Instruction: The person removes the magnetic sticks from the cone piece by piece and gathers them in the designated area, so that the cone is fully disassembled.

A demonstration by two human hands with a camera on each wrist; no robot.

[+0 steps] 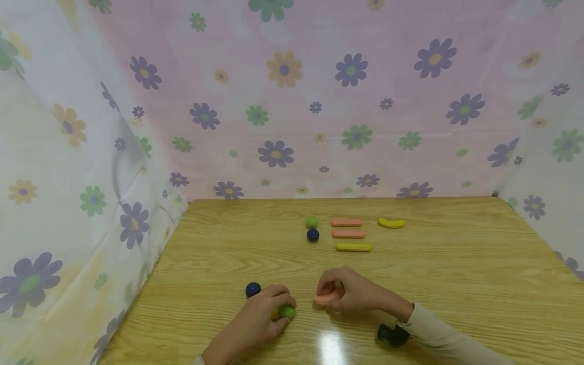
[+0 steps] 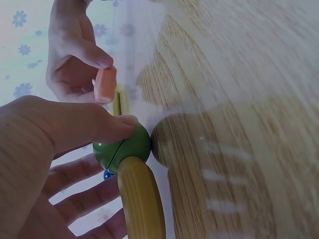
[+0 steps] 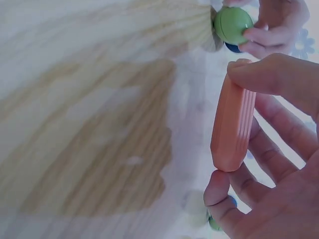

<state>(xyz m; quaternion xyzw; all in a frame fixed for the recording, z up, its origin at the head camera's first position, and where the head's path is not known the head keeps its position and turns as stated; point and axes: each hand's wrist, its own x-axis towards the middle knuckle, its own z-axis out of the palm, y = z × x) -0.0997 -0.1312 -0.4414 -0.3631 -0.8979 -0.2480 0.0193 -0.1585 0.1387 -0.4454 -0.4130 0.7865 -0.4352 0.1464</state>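
Note:
My left hand [image 1: 261, 315] pinches a green ball [image 1: 287, 312] low over the wooden table; a seam runs round the ball in the left wrist view. A yellow curved, ridged stick [image 2: 142, 199] meets the ball's side there, mostly hidden by the hand in the head view. To the right, my right hand [image 1: 355, 291] grips a salmon-pink curved stick [image 3: 233, 119] between thumb and fingertips. Its ridged side and blunt ends show in the right wrist view. Just beyond the left hand is a dark blue ball [image 1: 253, 289], partly covered by it.
Farther back on the table [image 1: 219, 243] lie a light green ball [image 1: 312, 222], another dark blue ball [image 1: 313, 234], two straight pink sticks [image 1: 348, 234], a straight yellow stick [image 1: 353, 247] and a yellow curved one [image 1: 391, 223]. Flowered cloth [image 1: 315, 126] encloses the back and sides.

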